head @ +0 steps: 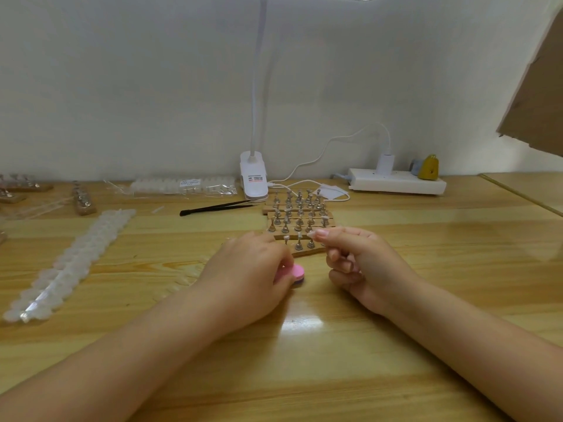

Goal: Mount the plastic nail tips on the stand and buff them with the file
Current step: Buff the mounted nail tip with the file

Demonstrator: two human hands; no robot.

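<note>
— What's each hand doing?
— The left hand (249, 269) grips a pink file (297, 273) low on the wooden counter (335, 345). The right hand (362, 263) is curled, pinching a small nail tip (313, 233) just in front of the wooden stand (300, 219).
— And around them?
— Strips of clear tips (70, 263) lie to the left; black tweezers (217, 207) and a clip lamp (253, 178) sit behind.

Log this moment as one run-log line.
left hand: grips pink file | right hand: pinches nail tip | stand: behind hands
</note>
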